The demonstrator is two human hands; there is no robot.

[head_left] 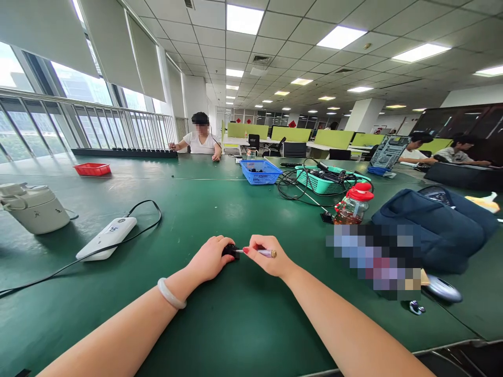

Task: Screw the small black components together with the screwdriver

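Note:
Near the middle of the green table (pixel 239 324), my left hand (pixel 210 257) holds a small black part (pixel 231 251) against the tabletop between thumb and fingers. The part's exact kind is too small to make out, and the fingers cover some of it. My right hand (pixel 273 256) is closed around a slim screwdriver (pixel 266 253) with a pale purple handle and a gold-coloured end. Its thin metal shaft lies almost level and points left, with the tip at the black part. Whether the tip sits in a screw cannot be seen.
To the left are a white power bank (pixel 108 238) with a black cable, a beige bottle (pixel 37 207) and a red tray (pixel 93 169). Ahead stand a blue basket (pixel 260 175) and a green basket (pixel 320 183) of cables. A red-lidded jar (pixel 356 204) and dark bag (pixel 428 225) lie right. A person (pixel 200 141) sits opposite.

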